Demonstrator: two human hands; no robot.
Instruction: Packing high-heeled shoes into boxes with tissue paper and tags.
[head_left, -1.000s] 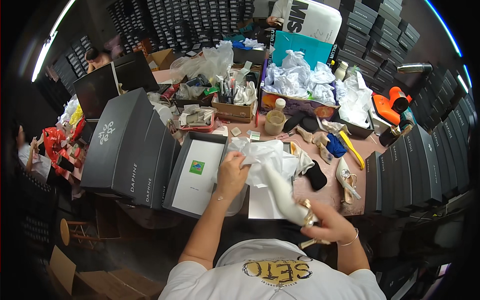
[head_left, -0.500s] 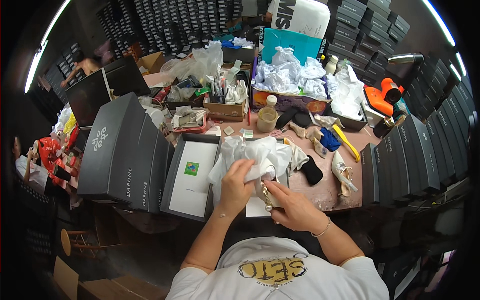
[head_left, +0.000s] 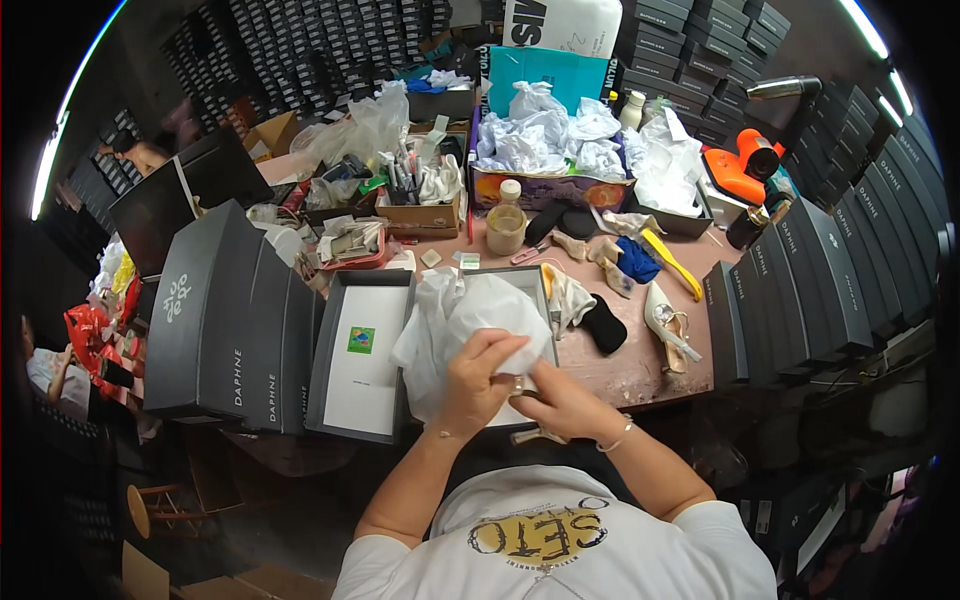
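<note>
Both hands meet low in the middle of the frame, just above the person's white shirt. The left hand (head_left: 478, 378) has its fingers curled shut over a fold of white tissue paper (head_left: 470, 320), which billows up out of an open shoe box (head_left: 540, 285) at the centre of the frame. The right hand (head_left: 560, 398) lies just beside it, touching it, with fingers closed around a pale high-heeled shoe (head_left: 528, 432); only the heel and a bit of the sole show below the hands, so how firm that grip is cannot be told. Left of the tissue lies the box lid (head_left: 362, 350), turned over, with a small green sticker inside. Further left stands a stack of dark shoe boxes (head_left: 230, 320). On the pinkish surface (head_left: 630, 360) to the right of centre lie a second pale shoe (head_left: 668, 322), a black pad (head_left: 603, 324) and a yellow shoehorn (head_left: 672, 262). Toward the upper middle sits a jar (head_left: 507, 222), and behind it a carton stuffed with crumpled paper (head_left: 560, 150).
</note>
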